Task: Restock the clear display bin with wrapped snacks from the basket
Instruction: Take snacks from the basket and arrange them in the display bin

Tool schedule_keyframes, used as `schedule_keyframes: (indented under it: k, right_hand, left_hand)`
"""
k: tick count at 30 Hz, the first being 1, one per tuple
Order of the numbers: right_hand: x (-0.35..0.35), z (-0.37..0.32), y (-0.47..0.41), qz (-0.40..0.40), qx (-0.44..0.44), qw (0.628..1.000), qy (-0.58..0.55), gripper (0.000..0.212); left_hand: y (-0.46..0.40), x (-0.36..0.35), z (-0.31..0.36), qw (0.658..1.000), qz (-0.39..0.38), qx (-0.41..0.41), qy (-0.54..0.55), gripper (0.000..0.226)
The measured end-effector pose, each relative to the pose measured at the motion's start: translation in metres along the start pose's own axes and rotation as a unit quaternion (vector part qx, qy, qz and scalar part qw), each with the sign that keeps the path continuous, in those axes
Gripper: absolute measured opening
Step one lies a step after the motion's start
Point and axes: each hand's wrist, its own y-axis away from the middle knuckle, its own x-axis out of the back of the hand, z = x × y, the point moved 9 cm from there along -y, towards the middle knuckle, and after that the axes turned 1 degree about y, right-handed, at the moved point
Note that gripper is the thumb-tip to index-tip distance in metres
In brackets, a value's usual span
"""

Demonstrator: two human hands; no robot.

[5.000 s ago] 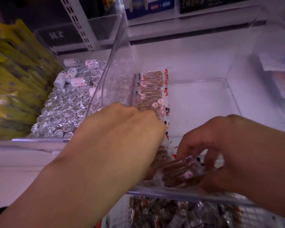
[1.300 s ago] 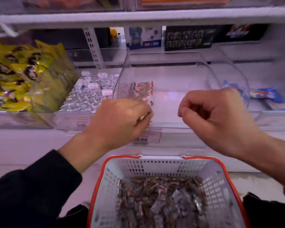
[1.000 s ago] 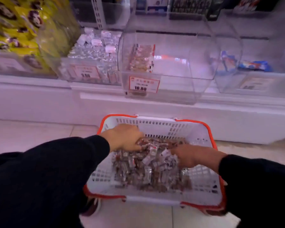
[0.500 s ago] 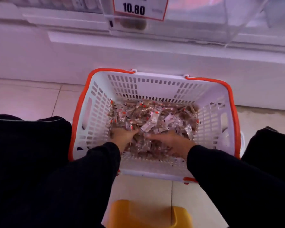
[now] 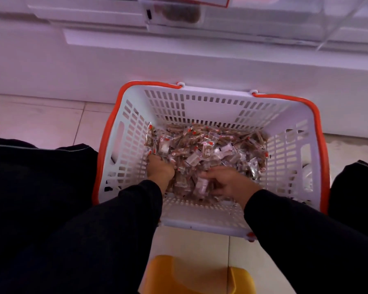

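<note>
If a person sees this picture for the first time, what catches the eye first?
The white basket with its orange rim, standing on the tiled floor in the middle. Inside it lies a heap of wrapped snacks, and the left hand and right hand dig into its near edge.

Basket (image 5: pixel 208 107): one
Snacks (image 5: pixel 208 145): one heap, too many to count
Hands: two, left (image 5: pixel 160 171) and right (image 5: pixel 228 183)
Stool (image 5: pixel 198 274): one
Bin (image 5: pixel 263 20): one, partly in view

Both hands dig into brown clear-wrapped snacks (image 5: pixel 208 145) in a white slotted plastic basket with orange rim (image 5: pixel 200 102): left hand (image 5: pixel 160 169), right hand (image 5: pixel 229 182).
</note>
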Motion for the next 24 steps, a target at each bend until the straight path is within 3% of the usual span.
schedule_keyframes:
  k: [6,10,13,15,19,21,24]
  right_hand:
    - [0.029,-0.001,0.029,0.063,0.045,0.996,-0.046,0.030]
    - [0.059,-0.035,0.056,0.159,0.159,0.971,0.082,0.023]
    - [0.058,-0.055,0.077,0.109,0.162,0.980,0.039,0.022]
    - [0.048,-0.071,0.095,0.035,0.166,0.985,0.035,0.032]
    - [0.025,-0.103,0.149,-0.109,0.162,0.967,0.164,0.035]
    - [0.015,-0.124,0.185,-0.141,0.195,0.935,0.260,0.028]
    - [0.007,-0.158,0.250,-0.163,0.276,0.893,0.317,0.027]
  left_hand:
    - [0.023,0.002,0.003,0.995,-0.082,-0.003,0.052,0.045]
    - [0.038,0.020,0.010,0.991,-0.123,-0.037,0.034,0.030]
    - [0.053,0.030,0.018,0.983,-0.173,-0.058,0.038,0.054]
    - [0.072,0.033,0.027,0.966,-0.243,-0.047,0.077,0.064]
    - [0.126,0.043,0.069,0.918,-0.388,-0.064,0.059,0.077]
    - [0.151,0.052,0.107,0.900,-0.421,-0.115,0.010,0.062]
    - [0.196,0.082,0.176,0.881,-0.412,-0.223,-0.060,0.042]
